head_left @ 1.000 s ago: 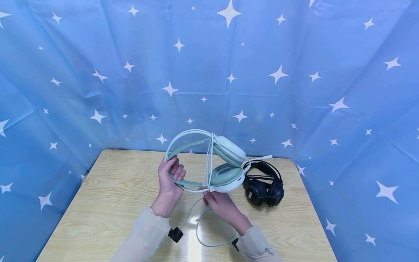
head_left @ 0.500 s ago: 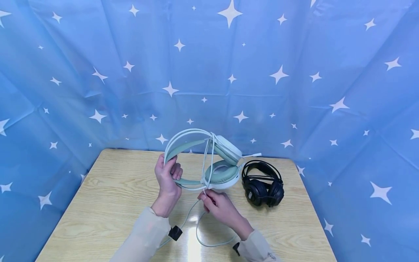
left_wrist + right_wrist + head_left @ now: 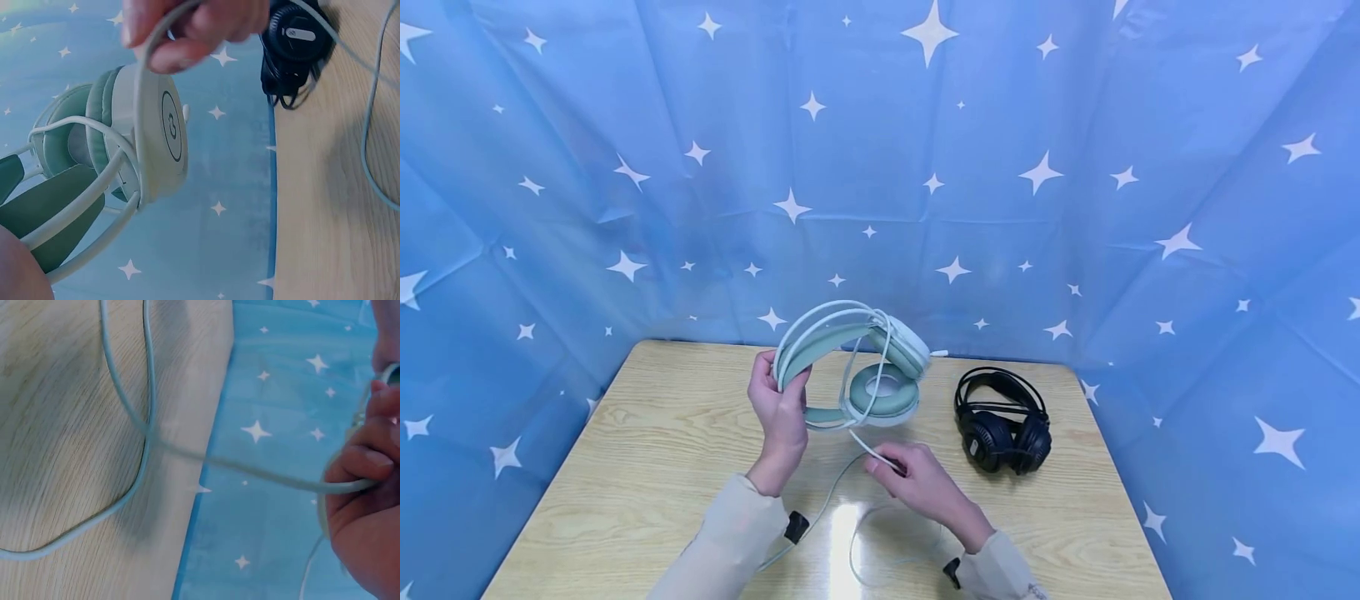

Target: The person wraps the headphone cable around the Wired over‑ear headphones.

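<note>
My left hand point(image 3: 781, 417) grips the headband of a pale green and white headset point(image 3: 886, 392), holding it above the table with the ear cups toward the right. The headset's thin cable point(image 3: 868, 447) loops around the band near the ear cups. Below the cups, my right hand point(image 3: 921, 483) pinches that cable, which stretches from the headset to the fingers. In the left wrist view the cable point(image 3: 141, 119) passes in front of a round white ear cup point(image 3: 172, 128). The right wrist view has the cable point(image 3: 275, 478) running out of the curled fingers and down to the table.
A black headset point(image 3: 1003, 425) lies on the wooden table point(image 3: 647, 467), right of my hands. More pale cable point(image 3: 823, 508) trails over the table between my forearms. Behind the table's far edge hangs a blue curtain point(image 3: 700, 217) with white stars.
My right hand has drawn the cable down and right, away from the ear cups. The headset has turned in my left hand, its cups shifting left. The black headset has stayed put.
</note>
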Motion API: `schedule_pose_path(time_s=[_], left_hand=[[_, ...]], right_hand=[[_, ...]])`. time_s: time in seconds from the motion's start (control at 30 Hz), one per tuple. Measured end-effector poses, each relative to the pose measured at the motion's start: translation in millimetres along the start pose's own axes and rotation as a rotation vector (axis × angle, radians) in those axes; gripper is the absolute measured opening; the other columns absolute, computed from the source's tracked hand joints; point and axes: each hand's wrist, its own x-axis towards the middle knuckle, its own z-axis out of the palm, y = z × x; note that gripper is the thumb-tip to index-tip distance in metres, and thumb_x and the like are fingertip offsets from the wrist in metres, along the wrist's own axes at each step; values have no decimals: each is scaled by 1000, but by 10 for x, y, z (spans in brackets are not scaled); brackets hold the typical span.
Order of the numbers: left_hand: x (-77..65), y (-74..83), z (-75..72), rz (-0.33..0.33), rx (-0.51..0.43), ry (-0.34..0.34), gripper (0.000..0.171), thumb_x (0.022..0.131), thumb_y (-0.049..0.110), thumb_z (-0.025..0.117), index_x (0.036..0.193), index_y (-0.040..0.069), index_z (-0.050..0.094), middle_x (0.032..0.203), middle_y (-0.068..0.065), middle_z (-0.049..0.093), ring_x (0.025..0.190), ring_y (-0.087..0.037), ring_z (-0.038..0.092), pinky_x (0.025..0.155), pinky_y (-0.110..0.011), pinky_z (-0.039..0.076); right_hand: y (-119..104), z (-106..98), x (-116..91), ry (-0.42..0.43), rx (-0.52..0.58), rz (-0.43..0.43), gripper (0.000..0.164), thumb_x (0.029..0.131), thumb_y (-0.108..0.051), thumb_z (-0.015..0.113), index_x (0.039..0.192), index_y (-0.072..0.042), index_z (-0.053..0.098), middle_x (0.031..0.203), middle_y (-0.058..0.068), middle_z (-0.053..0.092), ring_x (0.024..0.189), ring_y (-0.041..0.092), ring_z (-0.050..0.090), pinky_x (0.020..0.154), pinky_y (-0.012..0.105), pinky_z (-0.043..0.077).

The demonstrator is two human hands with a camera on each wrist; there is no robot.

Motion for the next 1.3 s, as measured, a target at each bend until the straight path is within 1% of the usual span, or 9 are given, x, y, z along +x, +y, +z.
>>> schedule_pose_path(time_s=[0.1, 0.27, 0.43, 0.57, 0.7, 0.87, 0.97, 1.1, 1.3], left_hand=[[2, -25, -31, 48, 46, -20, 17, 85, -7, 66, 96, 3, 57, 55, 9, 45, 47, -4, 38, 46, -17, 32], [15, -53, -60, 129, 120, -48, 23, 82, -9, 66, 98, -15, 53, 67, 9, 58, 60, -4, 47, 58, -18, 42], [27, -50, -77, 181, 153, -49, 26, 81, -9, 68, 99, -17, 51, 72, 9, 61, 63, -4, 50, 61, -18, 43], [20, -52, -89, 227, 189, -59, 25, 77, -12, 66, 98, -16, 53, 74, 10, 59, 64, -4, 50, 61, -18, 42], [6, -64, -102, 307, 239, -87, 26, 73, -13, 65, 96, -14, 55, 77, 8, 61, 66, -3, 52, 61, -16, 43], [15, -96, -147, 434, 331, -143, 27, 69, -5, 66, 94, -9, 58, 72, -10, 63, 64, -4, 51, 58, -17, 41], [23, -112, -186, 470, 365, -163, 26, 69, -2, 67, 94, -8, 59, 74, -17, 64, 65, -6, 51, 60, -18, 41], [32, -118, -224, 485, 385, -173, 27, 70, -3, 68, 95, -7, 60, 74, -15, 64, 64, -7, 50, 59, -19, 41], [70, -106, -256, 530, 390, -218, 27, 68, -2, 68, 93, -6, 60, 72, -15, 65, 63, -10, 52, 58, -21, 42]], right_hand=[[-9, -31, -18, 6, 32, 21, 19, 105, -27, 60, 89, -21, 68, 62, -17, 43, 54, -2, 40, 47, 19, 35], [-69, -111, -61, 12, 299, 76, 22, 106, -17, 56, 98, -1, 70, 62, -11, 46, 53, 1, 40, 46, 19, 32], [-109, -170, -78, 20, 475, 45, 25, 107, -10, 50, 100, 10, 63, 61, -10, 43, 51, 1, 35, 43, 20, 25], [-109, -185, -80, 5, 550, 6, 25, 108, -10, 48, 101, 10, 61, 64, -10, 42, 52, 1, 34, 42, 21, 24], [-104, -200, -81, 15, 646, -15, 23, 108, -10, 45, 97, 2, 62, 66, -11, 44, 52, 2, 35, 43, 23, 23], [-109, -282, -75, 73, 823, -96, 26, 108, -7, 38, 86, 0, 50, 62, -5, 35, 49, 12, 26, 42, 31, 14], [-129, -355, -66, 84, 867, -142, 26, 109, -6, 37, 85, 0, 48, 62, 2, 29, 49, 18, 20, 43, 34, 11], [-149, -450, -65, 59, 872, -162, 27, 109, -6, 36, 91, -6, 57, 63, 3, 29, 49, 20, 19, 42, 34, 11], [-162, -597, -90, -16, 893, -191, 36, 110, -4, 31, 111, -11, 66, 64, 2, 30, 44, 18, 17, 37, 33, 11]])
